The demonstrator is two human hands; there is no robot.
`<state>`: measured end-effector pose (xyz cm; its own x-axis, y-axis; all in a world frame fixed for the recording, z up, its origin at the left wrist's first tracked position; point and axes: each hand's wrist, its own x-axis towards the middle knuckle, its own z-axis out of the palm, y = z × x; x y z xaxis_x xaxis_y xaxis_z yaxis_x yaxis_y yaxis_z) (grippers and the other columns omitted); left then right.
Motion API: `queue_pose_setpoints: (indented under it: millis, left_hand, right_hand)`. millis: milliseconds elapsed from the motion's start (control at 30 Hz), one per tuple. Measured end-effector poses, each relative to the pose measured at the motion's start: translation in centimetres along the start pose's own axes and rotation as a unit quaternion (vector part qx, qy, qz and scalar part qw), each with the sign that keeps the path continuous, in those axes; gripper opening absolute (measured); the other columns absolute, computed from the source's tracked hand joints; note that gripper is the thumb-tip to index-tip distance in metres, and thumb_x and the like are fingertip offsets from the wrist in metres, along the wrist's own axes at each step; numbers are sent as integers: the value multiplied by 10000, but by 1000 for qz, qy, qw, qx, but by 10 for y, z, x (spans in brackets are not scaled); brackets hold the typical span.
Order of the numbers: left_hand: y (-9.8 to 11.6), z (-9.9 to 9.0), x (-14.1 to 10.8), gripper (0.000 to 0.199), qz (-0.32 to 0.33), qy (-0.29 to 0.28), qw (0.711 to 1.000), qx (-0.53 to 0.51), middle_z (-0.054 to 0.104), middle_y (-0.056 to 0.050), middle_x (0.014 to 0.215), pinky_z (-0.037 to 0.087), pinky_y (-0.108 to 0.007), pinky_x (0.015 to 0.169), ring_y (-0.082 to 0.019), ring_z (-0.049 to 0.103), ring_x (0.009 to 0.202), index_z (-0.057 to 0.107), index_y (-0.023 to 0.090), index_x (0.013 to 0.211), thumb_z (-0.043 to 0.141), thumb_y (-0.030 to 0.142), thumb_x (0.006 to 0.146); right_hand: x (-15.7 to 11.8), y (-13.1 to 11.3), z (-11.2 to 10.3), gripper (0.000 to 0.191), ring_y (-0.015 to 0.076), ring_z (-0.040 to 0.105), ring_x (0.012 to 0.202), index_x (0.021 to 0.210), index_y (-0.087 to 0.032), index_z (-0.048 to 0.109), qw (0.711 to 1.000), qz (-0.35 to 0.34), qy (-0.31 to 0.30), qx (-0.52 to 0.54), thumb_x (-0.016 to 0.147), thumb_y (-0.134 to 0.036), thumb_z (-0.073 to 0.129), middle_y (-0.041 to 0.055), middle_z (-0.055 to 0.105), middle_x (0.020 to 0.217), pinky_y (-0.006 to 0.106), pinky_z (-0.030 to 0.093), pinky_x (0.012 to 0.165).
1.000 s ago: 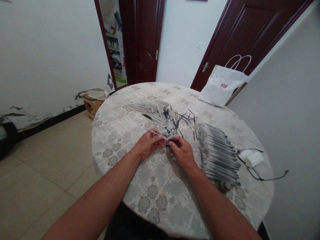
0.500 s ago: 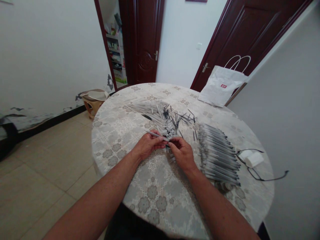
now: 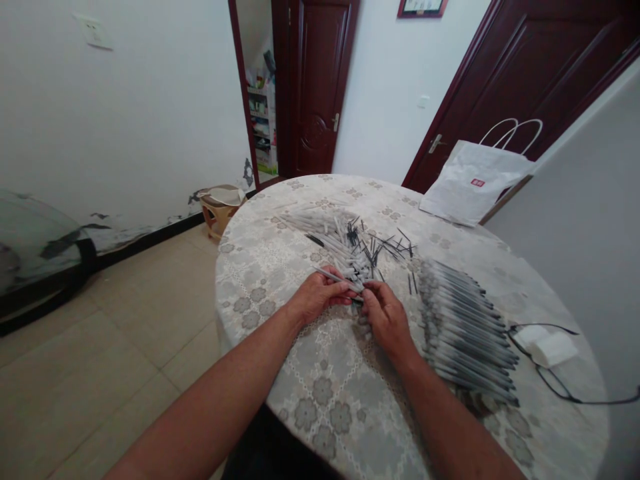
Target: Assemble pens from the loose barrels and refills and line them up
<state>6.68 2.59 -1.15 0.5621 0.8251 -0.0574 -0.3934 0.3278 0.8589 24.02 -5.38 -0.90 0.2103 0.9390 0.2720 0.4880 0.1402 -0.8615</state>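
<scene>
Near the middle of the round table, my left hand (image 3: 323,294) is closed on a thin grey pen barrel (image 3: 330,274) that slants out past its fingers. Close beside it, my right hand (image 3: 386,313) has its thumb and fingers pinched at the barrel's near end; what it grips there is too small to make out. Just beyond both hands lies a loose pile of pale barrels (image 3: 330,239). Thin black pieces (image 3: 395,247) are scattered to the right of the pile. A neat row of grey pens with dark ends (image 3: 467,327) lies right of my right hand.
Eyeglasses (image 3: 555,387) and a white folded tissue (image 3: 553,348) lie at the right of the flowered tablecloth (image 3: 320,400). A white paper bag (image 3: 473,183) stands at the back right. Left of the table is a wooden stool (image 3: 217,217).
The view has turned to the left, so the table and hands appear further right. My two hands remain together, with the right hand's fingers slightly shifted at the barrel's end.
</scene>
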Motion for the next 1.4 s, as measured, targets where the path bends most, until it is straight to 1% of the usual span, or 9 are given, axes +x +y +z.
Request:
queue_pose_setpoints:
  millis: [100,233,433,633,767,933,1067,1133,1400]
  left_hand:
    - [-1,-2,1,386,6,-5,1000,2,767,-105,943,601,-307,726,-204,753,824,545,165,927,862,286,743]
    - [-3,-4,1,402,9,-14,1000,7,762,-98,939,601,-313,740,-206,752,840,549,161,927,868,314,737]
    - [-2,-2,-1,394,-2,-9,1000,16,765,-100,942,602,-310,731,-204,754,821,549,163,939,864,294,742]
    - [1,0,-1,374,5,0,1000,2,764,-83,926,608,-331,761,-203,752,836,556,160,930,859,285,750]
    - [2,-1,-2,369,1,-6,1000,3,769,-85,943,604,-327,771,-201,752,845,559,163,942,856,275,754]
    - [1,-2,-2,362,-1,-16,1000,10,773,-90,953,604,-333,775,-201,751,846,560,165,947,850,277,762]
    - [2,-1,-2,346,7,-6,1000,5,772,-83,932,607,-340,787,-197,750,839,568,164,942,846,270,765]
    - [3,-1,-2,345,9,-2,1000,3,771,-85,926,607,-340,786,-197,750,834,572,162,935,849,271,761]
    - [2,-1,-2,335,6,-9,1000,14,766,-82,934,610,-351,803,-190,745,828,584,158,919,854,273,755]
  right_hand:
    - [0,1,2,305,188,640,773,1125,-198,614,1000,-26,10,-13,928,-431,612,37,702,917,288,482,715]
    - [0,1,2,236,190,632,797,1020,-206,642,998,-43,-1,-47,971,-416,545,30,698,885,285,456,732]
    - [0,0,0,456,165,558,633,739,-219,588,997,-23,-31,-66,1044,-486,379,2,614,677,276,379,606]
    - [0,-3,-3,268,177,631,741,1135,-197,615,997,-56,15,-41,947,-386,585,30,705,898,276,467,700]
    - [1,-6,-3,179,175,627,759,1007,-202,657,993,-95,4,-76,958,-338,551,33,701,872,275,454,716]
    - [1,-6,-4,369,159,571,666,777,-214,612,990,-93,-17,-106,1037,-380,409,7,621,702,267,391,628]
    - [-1,-5,-4,216,152,598,695,1017,-206,637,993,-89,0,-74,991,-381,513,11,673,830,261,429,649]
    - [-2,-5,-3,250,151,613,709,1139,-200,606,993,-98,8,-65,943,-355,588,19,687,898,265,453,675]
    - [-1,-8,-3,192,176,613,797,975,-210,644,986,-127,-9,-106,1005,-315,486,28,665,863,275,427,726]
